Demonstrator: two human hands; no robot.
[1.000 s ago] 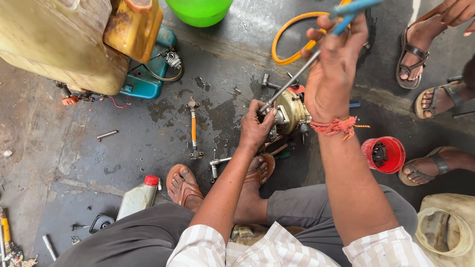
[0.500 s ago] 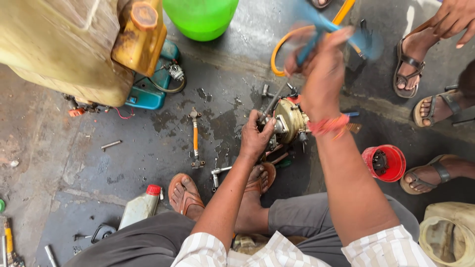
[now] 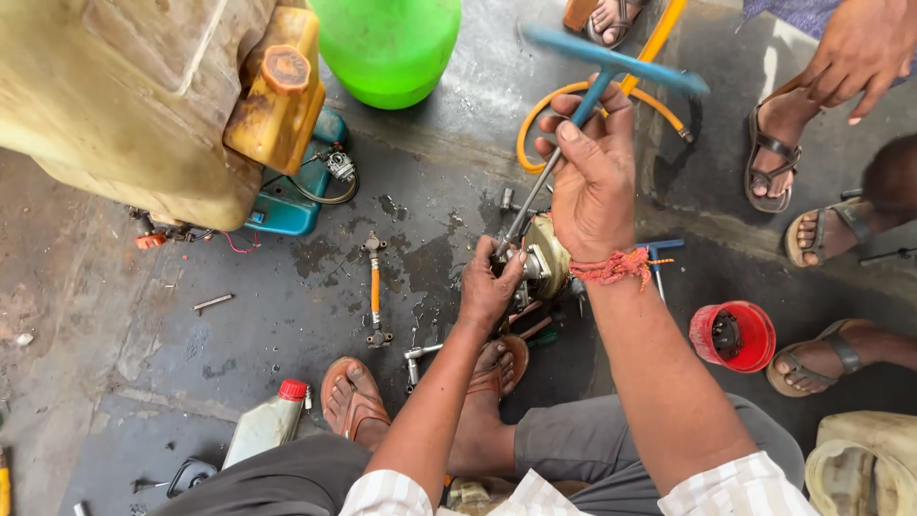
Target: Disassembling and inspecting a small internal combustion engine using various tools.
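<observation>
Housing (image 3: 546, 256), brass-coloured, round, sits on wet concrete at frame centre, pinned against a sandalled foot (image 3: 497, 368). Steadied at its 9 o'clock edge by left hand (image 3: 489, 287), fingers clamped over the rim. Worked from above by T-wrench (image 3: 583, 105), blue handle, steel shaft slanting down into the housing's top; right hand (image 3: 592, 182) clenched round the shaft just below the crossbar.

Risks, as a judgement: shaft tilted, so could cam out of the fastener and strike the left fingers right beside the tip; wet, oily floor (image 3: 287, 315) could let the housing skid; loose bolts (image 3: 212, 303) near could get kicked away.

Containers, outward from the housing:
- red cup (image 3: 755, 320), 3 o'clock, holds a dark metal part.
- white bottle (image 3: 263, 430), red cap, 7 o'clock, lying capped; contents not visible.
- yellow jerrycan (image 3: 277, 105), 10 o'clock, capped, grimy; contents hidden.
- green tub (image 3: 392, 48), 12 o'clock, inside not visible.
- pale can (image 3: 860, 468), 4 o'clock, partly cut off.
</observation>
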